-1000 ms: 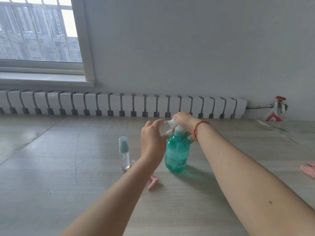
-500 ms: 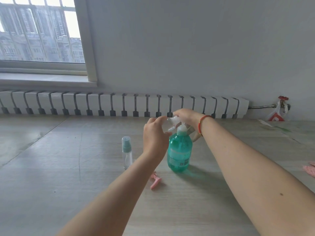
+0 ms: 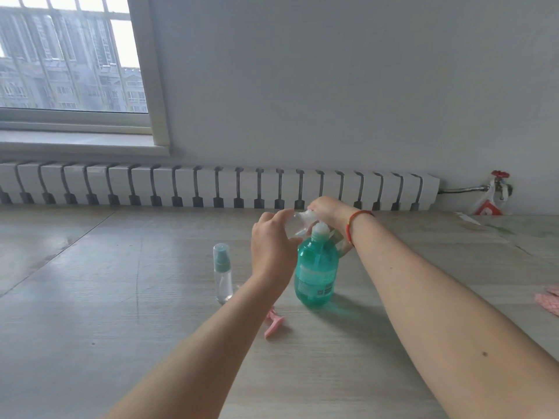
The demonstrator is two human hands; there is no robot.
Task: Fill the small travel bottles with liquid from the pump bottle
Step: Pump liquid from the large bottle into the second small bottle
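Head view, landmark: pump bottle (image 3: 316,275), teal, upright on floor (image 3: 90,343).
Right hand (image 3: 328,208): atop pump head, fingers curled on it, pressing by the look.
Left hand (image 3: 272,246): just left of nozzle, fingers curled round a clear small bottle (image 3: 298,225); detail blurred.
Spare travel bottle (image 3: 223,273): capped, upright, left of pump bottle, apart.
Pink item (image 3: 273,323): near pump bottle's base, camera side.
Handling, est.: pump bottle heavy w/ liquid, stiff, stable; press head only. Small bottle light, slick, tips easily; hold at body, mouth under nozzle.

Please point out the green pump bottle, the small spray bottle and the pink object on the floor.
green pump bottle (image 3: 316,273), head view, on its body.
small spray bottle (image 3: 223,276), head view, on its clear body.
pink object (image 3: 273,323), head view, on its middle.
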